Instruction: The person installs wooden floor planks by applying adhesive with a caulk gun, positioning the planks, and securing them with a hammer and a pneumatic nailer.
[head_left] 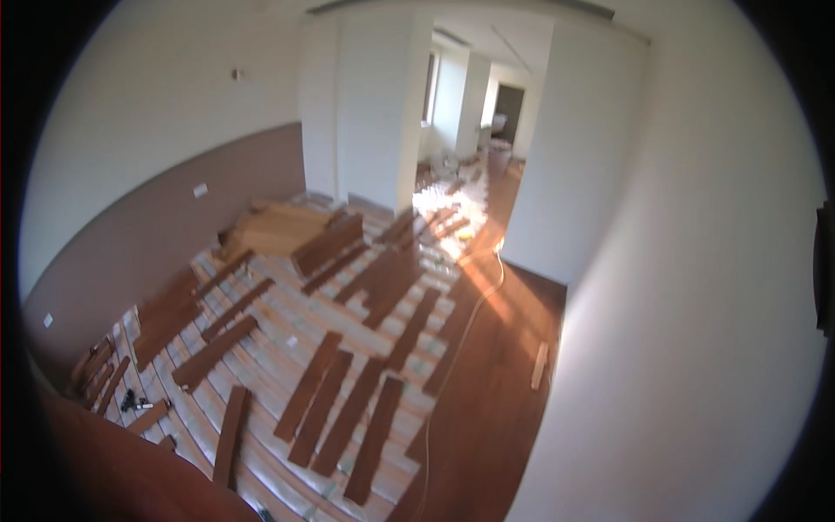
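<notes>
Neither of my hands can be made out. A large blurred reddish-brown shape (139, 474) fills the lower left corner, close to me; I cannot tell whether it is an arm or a board. Beyond it, many loose dark brown floorboards (370, 439) lie scattered over the floor, mostly pointing away from me. Under them show pale wooden battens with silvery sheeting (270, 418) between. On the right, a strip of laid wood flooring (474, 435) runs along the wall toward the doorway. A small dark tool (130, 402) sits among boards at the left.
A flattened cardboard sheet (283, 228) lies near the far left wall, beside a stack of boards (329, 244). A pale cable (465, 335) trails along the laid flooring. The white wall (678, 348) stands close on my right. Sunlit floor and a fan-like object (447, 163) show through the opening.
</notes>
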### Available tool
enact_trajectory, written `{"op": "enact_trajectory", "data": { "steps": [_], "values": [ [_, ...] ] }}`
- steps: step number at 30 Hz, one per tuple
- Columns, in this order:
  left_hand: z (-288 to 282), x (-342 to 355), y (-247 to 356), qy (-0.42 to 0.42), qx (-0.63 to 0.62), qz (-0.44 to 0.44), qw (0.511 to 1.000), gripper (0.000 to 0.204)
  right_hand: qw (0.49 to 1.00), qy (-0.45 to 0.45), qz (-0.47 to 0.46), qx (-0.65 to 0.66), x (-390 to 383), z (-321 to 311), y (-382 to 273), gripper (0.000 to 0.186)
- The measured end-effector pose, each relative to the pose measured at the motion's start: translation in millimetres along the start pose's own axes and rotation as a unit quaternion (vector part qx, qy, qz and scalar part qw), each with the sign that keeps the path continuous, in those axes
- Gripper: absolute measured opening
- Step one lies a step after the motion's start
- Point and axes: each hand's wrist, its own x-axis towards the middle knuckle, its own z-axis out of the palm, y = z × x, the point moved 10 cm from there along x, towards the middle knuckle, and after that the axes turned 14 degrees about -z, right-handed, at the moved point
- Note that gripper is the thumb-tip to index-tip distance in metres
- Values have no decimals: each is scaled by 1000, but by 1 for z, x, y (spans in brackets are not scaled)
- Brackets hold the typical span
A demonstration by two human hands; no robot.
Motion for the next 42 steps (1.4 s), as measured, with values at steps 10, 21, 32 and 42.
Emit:
{"op": "enact_trajectory", "data": {
  "steps": [10,21,32,42],
  "values": [
    [131,-60,-233,150,92,-292,940,28,956,88,122,253,163,-140,-17,36],
    [519,-520,-393,-384,100,-624,673,25,938,-3,211,276,361,-171,-37,20],
    [735,-252,-619,-275,9,-647,712,31,982,-93,61,153,718,-361,-76,21],
    [938,-322,-626,-564,43,-563,603,27,760,-420,-428,250,799,-510,-542,28]
  ]
}}
